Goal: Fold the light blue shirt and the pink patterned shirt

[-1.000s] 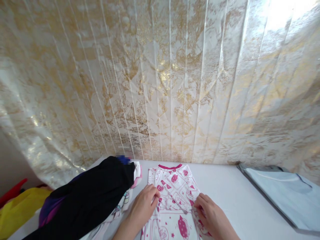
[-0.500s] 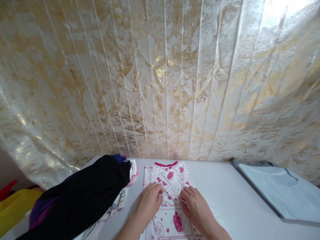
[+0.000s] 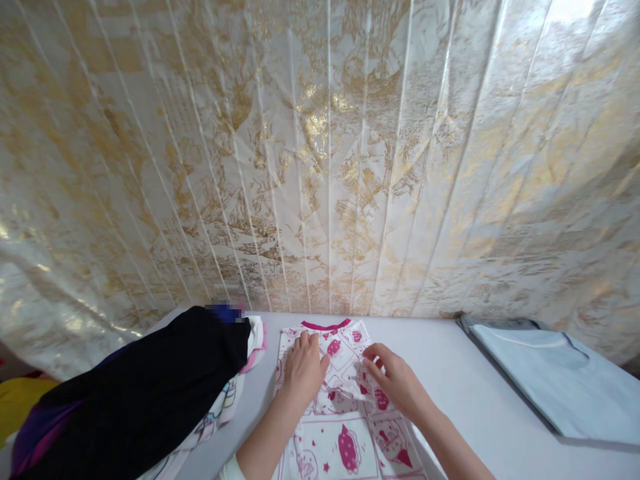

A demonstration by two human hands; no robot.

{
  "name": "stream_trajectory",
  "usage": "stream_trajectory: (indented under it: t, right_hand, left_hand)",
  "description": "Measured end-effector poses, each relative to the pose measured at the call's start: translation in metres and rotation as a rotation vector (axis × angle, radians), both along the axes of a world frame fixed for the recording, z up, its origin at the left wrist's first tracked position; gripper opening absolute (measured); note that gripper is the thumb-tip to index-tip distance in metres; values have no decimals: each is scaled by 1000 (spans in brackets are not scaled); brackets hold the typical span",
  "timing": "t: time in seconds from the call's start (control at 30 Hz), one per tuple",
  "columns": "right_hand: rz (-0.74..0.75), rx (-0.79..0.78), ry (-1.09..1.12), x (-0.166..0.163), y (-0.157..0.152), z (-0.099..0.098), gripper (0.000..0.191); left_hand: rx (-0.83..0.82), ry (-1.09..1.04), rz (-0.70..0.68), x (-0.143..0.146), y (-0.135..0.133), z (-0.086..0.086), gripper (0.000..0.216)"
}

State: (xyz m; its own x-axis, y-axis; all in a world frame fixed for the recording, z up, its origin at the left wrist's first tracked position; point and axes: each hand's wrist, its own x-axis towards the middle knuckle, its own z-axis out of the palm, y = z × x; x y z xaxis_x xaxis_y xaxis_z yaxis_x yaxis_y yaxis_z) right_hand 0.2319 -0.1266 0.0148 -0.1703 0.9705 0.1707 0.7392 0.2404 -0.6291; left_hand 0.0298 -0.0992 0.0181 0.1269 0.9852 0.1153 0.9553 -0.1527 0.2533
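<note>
A white shirt with a pink cartoon print and pink collar [image 3: 345,433] lies flat on the white table [image 3: 450,393], collar away from me. My left hand [image 3: 303,367] rests flat on its upper left part, fingers stretched toward the collar. My right hand [image 3: 390,377] pinches a fold of the shirt's fabric near its upper right part and lifts it slightly.
A pile of clothes topped by a black garment [image 3: 135,400] lies at the left, over a white printed piece and something yellow [image 3: 20,400]. A folded light blue shirt [image 3: 555,380] sits at the right. A gold-patterned white curtain [image 3: 320,153] hangs behind the table.
Both hands have moved up the shirt toward the collar. My left hand went from curled to flat. My right hand now pinches a fold of fabric and lifts it.
</note>
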Motion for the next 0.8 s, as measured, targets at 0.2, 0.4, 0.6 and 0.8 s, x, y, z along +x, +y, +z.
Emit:
stream_trajectory:
  t: [0.2, 0.4, 0.6, 0.8]
  right_hand:
    - [102, 180, -241, 13, 34, -29, 42]
    - [16, 203, -422, 5, 45, -48, 45]
    - [90, 269, -228, 6, 31, -43, 48]
    - [83, 217, 203, 2, -9, -32, 59]
  left_hand:
    - [9, 37, -85, -13, -10, -15, 43]
    - [50, -1, -225, -11, 9, -23, 45]
    - [114, -173, -496, 11, -12, -5, 56]
    - [114, -95, -586, 48, -41, -1, 34]
